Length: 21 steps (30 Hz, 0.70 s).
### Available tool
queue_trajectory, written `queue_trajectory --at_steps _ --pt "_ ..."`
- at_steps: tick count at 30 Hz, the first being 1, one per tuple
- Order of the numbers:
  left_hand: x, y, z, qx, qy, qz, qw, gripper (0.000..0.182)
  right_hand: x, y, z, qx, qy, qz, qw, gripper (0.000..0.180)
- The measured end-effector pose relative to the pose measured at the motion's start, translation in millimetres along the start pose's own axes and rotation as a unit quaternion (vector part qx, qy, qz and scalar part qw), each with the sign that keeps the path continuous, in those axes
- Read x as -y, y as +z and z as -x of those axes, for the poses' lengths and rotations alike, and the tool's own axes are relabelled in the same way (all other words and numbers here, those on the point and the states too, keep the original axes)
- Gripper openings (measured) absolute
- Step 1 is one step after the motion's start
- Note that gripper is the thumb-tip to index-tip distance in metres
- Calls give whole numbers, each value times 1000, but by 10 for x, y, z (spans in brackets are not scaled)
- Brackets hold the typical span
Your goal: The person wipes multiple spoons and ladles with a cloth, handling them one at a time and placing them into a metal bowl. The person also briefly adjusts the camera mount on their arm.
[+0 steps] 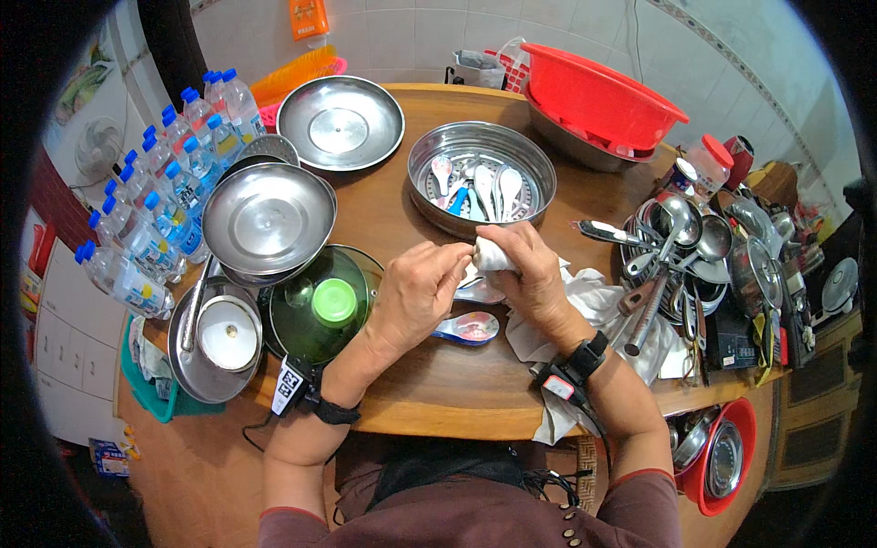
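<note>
My right hand (531,277) grips a white cloth (493,257), bunched over its fingers; whatever is inside the folds is hidden. Close beside it, my left hand (418,294) has its thumb and forefinger pinched together at the cloth's end, and I cannot tell whether something thin is between them. Under the hands lie soup spoons, partly covered; a flower-patterned spoon (473,327) shows on the wooden table (438,394). Just beyond my hands stands a round steel steamer pan (483,133) with several spoons (483,188) on its perforated bottom.
At left are steel lids (270,219), a glass lid (294,322) with a green knob and several water bottles (171,198). A steel plate (339,123) and red basin (603,96) stand behind. Ladles (675,226) crowd the right; more cloth (603,301) drapes over the front edge.
</note>
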State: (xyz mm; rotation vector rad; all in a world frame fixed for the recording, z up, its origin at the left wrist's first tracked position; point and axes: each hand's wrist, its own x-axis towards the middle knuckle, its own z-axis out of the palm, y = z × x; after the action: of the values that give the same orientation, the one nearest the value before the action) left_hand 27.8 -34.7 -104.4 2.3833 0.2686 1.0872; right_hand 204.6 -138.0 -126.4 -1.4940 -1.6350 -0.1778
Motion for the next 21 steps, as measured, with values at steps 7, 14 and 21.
queue_trajectory --at_steps 7,14,21 --pt "-8 50 -5 -27 -55 97 993 17 -47 20 -3 -90 6 -42 995 57" --pt "-99 2 38 33 -146 -17 989 25 -71 7 -4 -131 -32 -25 991 56" --pt "-107 -140 50 154 -153 -103 971 33 -94 40 6 -147 -51 -1 988 52"
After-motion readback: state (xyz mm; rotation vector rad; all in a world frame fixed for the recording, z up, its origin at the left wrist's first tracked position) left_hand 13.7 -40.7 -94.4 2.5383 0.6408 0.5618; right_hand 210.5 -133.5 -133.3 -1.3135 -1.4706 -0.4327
